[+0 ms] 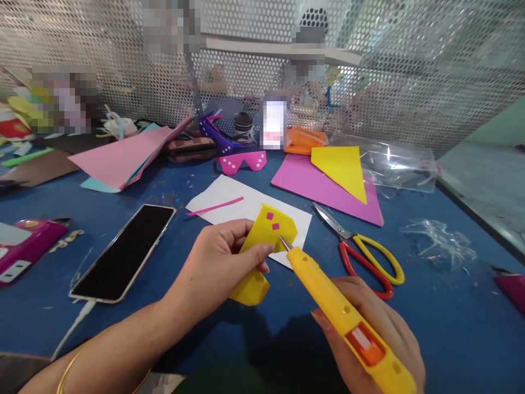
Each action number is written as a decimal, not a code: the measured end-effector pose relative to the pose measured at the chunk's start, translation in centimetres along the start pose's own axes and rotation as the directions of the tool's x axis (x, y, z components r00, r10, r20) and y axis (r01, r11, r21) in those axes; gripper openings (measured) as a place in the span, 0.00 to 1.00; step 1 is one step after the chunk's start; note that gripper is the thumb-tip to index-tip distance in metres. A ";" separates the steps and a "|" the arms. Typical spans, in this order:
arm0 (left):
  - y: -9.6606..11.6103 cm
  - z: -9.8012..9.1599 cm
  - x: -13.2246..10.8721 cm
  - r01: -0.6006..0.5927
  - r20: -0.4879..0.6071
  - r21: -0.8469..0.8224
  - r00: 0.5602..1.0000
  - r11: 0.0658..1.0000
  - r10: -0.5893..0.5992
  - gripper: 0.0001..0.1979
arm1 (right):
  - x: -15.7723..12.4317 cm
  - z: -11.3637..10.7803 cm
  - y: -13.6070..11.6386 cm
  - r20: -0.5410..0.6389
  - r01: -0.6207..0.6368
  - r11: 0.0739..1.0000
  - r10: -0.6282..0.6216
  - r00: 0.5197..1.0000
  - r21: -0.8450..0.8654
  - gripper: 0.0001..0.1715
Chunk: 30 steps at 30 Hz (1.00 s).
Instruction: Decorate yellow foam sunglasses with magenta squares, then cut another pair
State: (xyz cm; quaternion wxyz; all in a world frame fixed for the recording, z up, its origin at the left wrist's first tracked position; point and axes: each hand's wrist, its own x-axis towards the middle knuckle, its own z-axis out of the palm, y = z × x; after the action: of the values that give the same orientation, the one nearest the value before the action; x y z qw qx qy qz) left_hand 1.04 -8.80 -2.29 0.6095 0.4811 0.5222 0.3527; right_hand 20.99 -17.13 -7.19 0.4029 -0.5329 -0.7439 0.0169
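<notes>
In the head view, my left hand (221, 262) pinches a yellow foam glasses shape (258, 230) between thumb and fingers. Two small magenta squares sit near its upper end. My right hand (373, 328) is wrapped around a yellow hot glue gun (328, 301). Its metal nozzle points up and left, at the foam just below the squares; whether it touches cannot be made out. Beneath the foam lies a white sheet (287, 210) with a thin magenta strip (217, 206) on it. Scissors (348, 238) with one red and one yellow handle lie beside the sheet.
A phone (127, 251) with a plugged-in cable lies left on the blue table. Pink glasses (243, 162) with white squares stand behind the sheet, near purple and yellow foam sheets (344, 167). Clear plastic (438, 241) lies right. A perforated metal screen (246, 65) rises behind.
</notes>
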 end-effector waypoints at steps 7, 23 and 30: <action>0.0 0.1 0.1 -0.012 0.002 0.006 1.000 1.000 0.012 0.06 | -0.1 0.0 0.1 0.003 0.016 1.000 -0.016 1.000 -0.020 0.02; -0.1 -0.1 0.1 -0.015 0.006 0.006 1.000 1.000 0.015 0.06 | 0.1 0.2 -0.1 -0.014 0.000 0.999 0.000 1.000 0.038 0.04; -0.1 0.0 0.1 -0.013 0.000 0.010 1.000 1.000 0.013 0.05 | 0.2 0.2 -0.2 -0.013 0.000 1.000 0.000 1.000 0.030 0.05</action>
State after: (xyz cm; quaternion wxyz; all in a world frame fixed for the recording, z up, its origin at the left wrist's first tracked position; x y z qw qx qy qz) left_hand 1.02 -8.76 -2.42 0.6047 0.4876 0.5210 0.3538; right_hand 20.72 -16.99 -7.11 0.4159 -0.5269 -0.7408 0.0247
